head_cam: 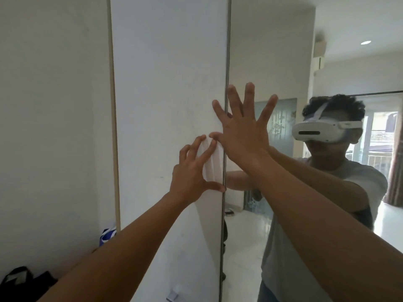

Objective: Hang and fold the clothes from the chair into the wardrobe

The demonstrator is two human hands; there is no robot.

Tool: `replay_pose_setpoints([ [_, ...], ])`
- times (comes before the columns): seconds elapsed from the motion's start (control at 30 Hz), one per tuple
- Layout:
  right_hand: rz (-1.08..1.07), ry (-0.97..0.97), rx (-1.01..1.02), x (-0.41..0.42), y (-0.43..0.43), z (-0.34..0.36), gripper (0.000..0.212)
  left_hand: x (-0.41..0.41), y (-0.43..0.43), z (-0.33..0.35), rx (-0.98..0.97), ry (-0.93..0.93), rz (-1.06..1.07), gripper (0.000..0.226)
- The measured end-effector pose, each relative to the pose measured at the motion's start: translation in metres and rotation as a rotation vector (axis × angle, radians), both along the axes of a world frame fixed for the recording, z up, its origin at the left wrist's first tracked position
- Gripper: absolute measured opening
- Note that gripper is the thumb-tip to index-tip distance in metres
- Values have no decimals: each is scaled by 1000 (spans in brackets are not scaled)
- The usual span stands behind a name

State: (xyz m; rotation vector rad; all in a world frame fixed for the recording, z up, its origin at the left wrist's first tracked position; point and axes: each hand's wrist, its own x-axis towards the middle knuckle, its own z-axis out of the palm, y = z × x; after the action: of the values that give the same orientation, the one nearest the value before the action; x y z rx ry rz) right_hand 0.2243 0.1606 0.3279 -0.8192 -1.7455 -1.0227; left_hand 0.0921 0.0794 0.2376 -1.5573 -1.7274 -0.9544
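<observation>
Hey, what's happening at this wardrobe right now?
A person stands at the closed wardrobe with both hands empty. The right hand is spread flat across the seam between the white door and the mirrored door. The left hand touches the white door's edge with its fingertips. No clothes are in view.

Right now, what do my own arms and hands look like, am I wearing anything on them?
Both forearms are bare, with no sleeve in view. The left hand and right hand wear no gloves, and no rings, watch or wristband show.
</observation>
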Motion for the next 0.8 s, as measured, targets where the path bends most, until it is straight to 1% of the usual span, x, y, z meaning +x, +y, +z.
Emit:
replay_pose_setpoints([
  [0.13, -27, -17, 19, -7, 17, 6, 88, -7, 4, 3, -35, 18, 37, 124],
  [0.17, -23, -42, -3, -7, 17, 5, 86, -6, 4, 3, -47, 13, 39, 124],
  [0.3, 55, -24, -166, -3, 2, 5, 76, 6, -7, 1, -101, -29, 36, 124],
  [0.37, -11, -92, -188, 6, -12, 9, 72, 12, -14, 5, -151, -57, 40, 123],
  [0.4, -12, -135, -223, 13, -22, 11, 67, 14, -16, 8, -183, -68, 43, 123],
  [0.47, 51, -177, -321, 30, -39, 12, 61, 18, -22, 17, -268, -86, 47, 123],
  [0.5, 82, -180, -358, 38, -49, 9, 61, 19, -27, 21, -319, -89, 49, 123],
  [0.6, 118, -167, -494, 58, -66, -6, 72, 28, -47, 27, -437, -38, 55, 118],
  [0.67, 92, -154, -592, 69, -73, -21, 82, 36, -62, 27, -442, -11, 52, 113],
  [0.7, 86, -133, -620, 73, -78, -29, 80, 41, -70, 26, -431, -7, 47, 110],
  [0.8, 122, -42, -661, 86, -99, -47, 63, 52, -94, 24, -413, 14, 23, 108],
])
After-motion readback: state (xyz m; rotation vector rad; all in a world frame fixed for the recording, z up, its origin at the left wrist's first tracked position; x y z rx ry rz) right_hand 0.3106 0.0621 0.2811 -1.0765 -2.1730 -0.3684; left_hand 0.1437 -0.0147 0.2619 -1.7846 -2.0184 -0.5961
